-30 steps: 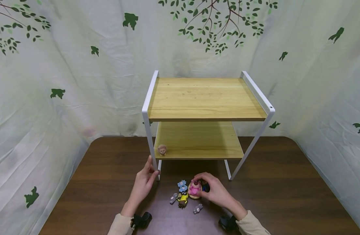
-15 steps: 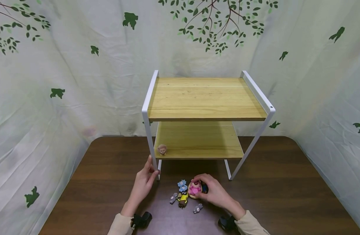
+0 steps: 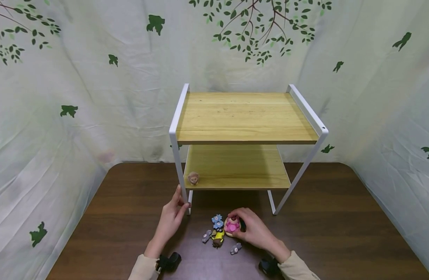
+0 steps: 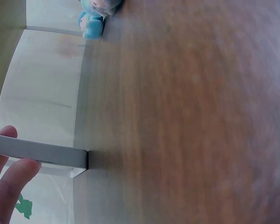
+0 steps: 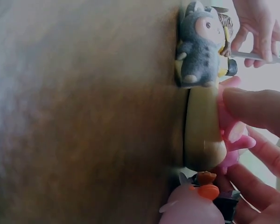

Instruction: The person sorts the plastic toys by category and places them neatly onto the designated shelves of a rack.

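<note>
My right hand [image 3: 253, 227] has its thumb and fingers on either side of a pink bear figurine [image 3: 232, 225] with a cream base [image 5: 203, 135], which is down at the table. With thumb and fingers my left hand [image 3: 172, 214] holds the white front leg [image 4: 46, 151] of a two-tier shelf. Left of the bear are blue flower-like figurines [image 3: 217, 221], a yellow and brown figurine [image 3: 217, 237] and a small grey figurine [image 3: 206, 236]. Another grey figurine [image 3: 236, 248] lies nearer me. The right wrist view also shows a pale pink figurine [image 5: 191, 207] with an orange beak.
The shelf's wooden top [image 3: 246, 118] is above a lower board [image 3: 239, 167]. A small head-shaped figurine [image 3: 193, 178] sits at that board's front left corner. The brown table [image 3: 340, 225] extends to both sides, with a leaf-printed curtain [image 3: 106, 93] around it.
My right hand has shifted slightly toward me around the bear, covering more of the dark thing beside it. My left hand, the shelf and the other figurines look unmoved.
</note>
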Action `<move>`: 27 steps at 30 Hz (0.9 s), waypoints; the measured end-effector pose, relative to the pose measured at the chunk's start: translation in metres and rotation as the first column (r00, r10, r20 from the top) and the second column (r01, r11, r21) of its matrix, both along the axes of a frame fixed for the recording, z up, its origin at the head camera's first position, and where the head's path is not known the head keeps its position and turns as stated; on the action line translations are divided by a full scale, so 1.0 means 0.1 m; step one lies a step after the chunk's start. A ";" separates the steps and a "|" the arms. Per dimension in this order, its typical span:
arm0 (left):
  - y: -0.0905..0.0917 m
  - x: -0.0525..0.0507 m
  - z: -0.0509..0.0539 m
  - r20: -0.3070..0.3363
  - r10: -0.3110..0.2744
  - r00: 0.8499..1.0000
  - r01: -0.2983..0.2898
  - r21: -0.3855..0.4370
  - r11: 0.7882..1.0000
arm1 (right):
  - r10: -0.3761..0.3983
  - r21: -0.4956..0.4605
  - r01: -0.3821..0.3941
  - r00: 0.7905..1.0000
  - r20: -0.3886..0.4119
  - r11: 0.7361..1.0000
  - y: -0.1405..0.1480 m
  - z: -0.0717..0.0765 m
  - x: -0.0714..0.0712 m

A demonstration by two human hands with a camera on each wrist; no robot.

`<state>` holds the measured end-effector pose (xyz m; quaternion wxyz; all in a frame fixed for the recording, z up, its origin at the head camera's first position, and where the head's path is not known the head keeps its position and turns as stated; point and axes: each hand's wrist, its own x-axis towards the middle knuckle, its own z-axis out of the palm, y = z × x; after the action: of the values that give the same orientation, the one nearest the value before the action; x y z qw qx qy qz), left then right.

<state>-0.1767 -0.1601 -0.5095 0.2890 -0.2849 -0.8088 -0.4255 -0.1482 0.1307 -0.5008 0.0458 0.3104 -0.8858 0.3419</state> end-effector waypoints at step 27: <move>0.01 0.01 0.02 -0.004 0.007 1.000 -0.007 -0.008 1.000 | 0.031 -0.196 -0.027 0.999 0.016 0.980 0.00 0.19 0.03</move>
<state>-0.1762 -0.1590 -0.5075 0.2912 -0.2842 -0.8108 -0.4208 -0.1448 0.1303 -0.4816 0.0629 0.3140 -0.8438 0.4307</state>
